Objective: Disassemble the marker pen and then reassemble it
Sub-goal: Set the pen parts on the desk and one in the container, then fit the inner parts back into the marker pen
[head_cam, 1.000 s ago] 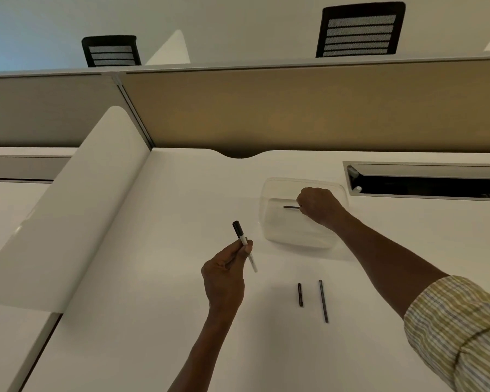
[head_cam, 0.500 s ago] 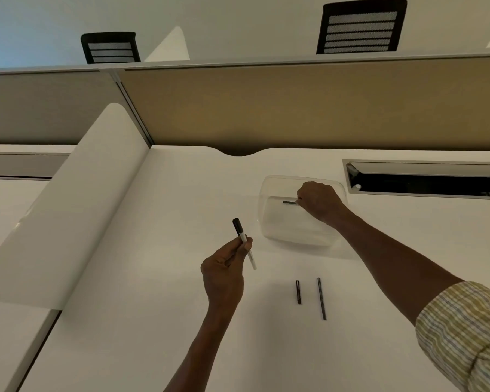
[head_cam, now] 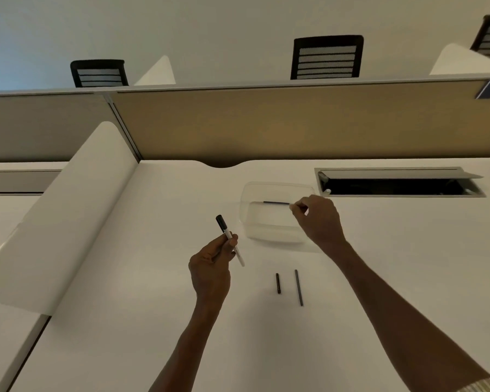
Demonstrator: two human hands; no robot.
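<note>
Reassembly, likely: right hand [head_cam: 318,219] pinches a rod [head_cam: 276,203] over the tray [head_cam: 277,241]; left hand [head_cam: 210,267] grips the barrel [head_cam: 229,240], awaiting insertion.

White desk [head_cam: 153,321], tan partition [head_cam: 294,128], seemingly mesh chairs [head_cam: 327,58]

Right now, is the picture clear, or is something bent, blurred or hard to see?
Head view: wide-angle bends the partition; light dim and warm; clear container nearly fades into the white desk; thin dark rod at the right hand is slightly soft.
</note>
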